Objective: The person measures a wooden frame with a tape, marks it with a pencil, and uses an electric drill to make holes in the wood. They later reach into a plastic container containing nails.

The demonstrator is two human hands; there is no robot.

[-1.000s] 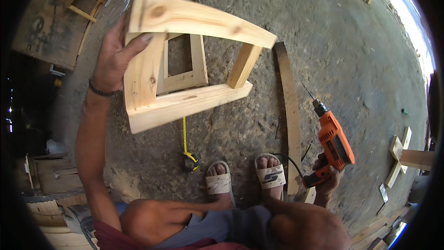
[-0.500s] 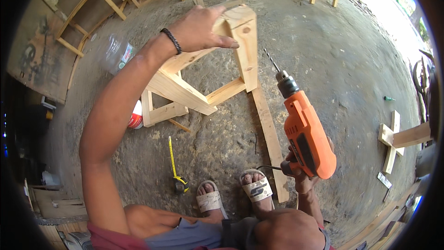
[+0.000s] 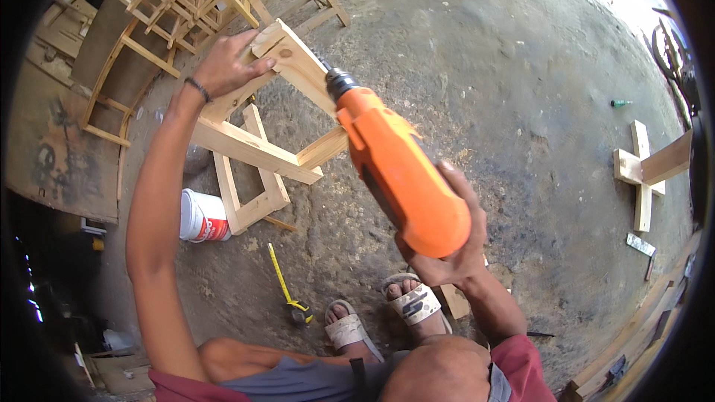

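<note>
The floor [image 3: 521, 67] is rough grey concrete, dusty and pitted, with bright daylight at its far right edge. With the wooden frame [image 3: 257, 149] as landmark: to its upper left stands a stack of similar wooden frames [image 3: 141, 22], and left of it a dark board [image 3: 52, 156] lies along the edge of the view. Just below the frame's lower left corner a white bucket with a red label [image 3: 202, 217] lies on the floor; below the frame a yellow tape measure [image 3: 285, 285] is stretched out, ending near the person's sandalled feet [image 3: 387, 313]. Well to the right of the frame a wooden cross piece [image 3: 644, 167] rests on the concrete, with a small green bottle [image 3: 620, 103] beyond it.

The left hand [image 3: 223, 67] lies on the frame's upper corner, fingers spread over the top rail and thumb alongside — a flat, steadying grip rather than a closed fist. The frame is raised and tilted off the floor. The right hand [image 3: 450, 249] is wrapped tight around the handle of an orange electric drill [image 3: 398, 171], whose chuck and bit meet the frame's top rail just right of the left hand — nothing stands between the drill and the wood.
</note>
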